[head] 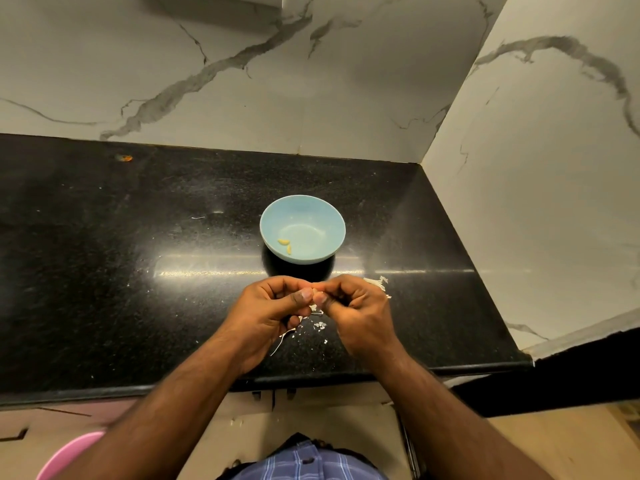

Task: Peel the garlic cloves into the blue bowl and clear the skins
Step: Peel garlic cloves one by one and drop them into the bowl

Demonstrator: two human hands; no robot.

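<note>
The blue bowl (302, 229) stands on the black counter (138, 254), with two peeled yellowish garlic cloves (286, 244) lying inside at its lower left. Just in front of the bowl, my left hand (273, 308) and my right hand (356, 308) meet over the counter. Their thumbs and fingertips pinch a small garlic clove (315, 289), which is mostly hidden between them. White garlic skins (318, 325) lie scattered on the counter under my hands, and more skins (377, 284) sit just right of my right hand.
Marble walls close the counter at the back and on the right. A pink round container (65, 455) shows at the lower left, below the counter edge. A small orange speck (124, 158) lies far back on the left.
</note>
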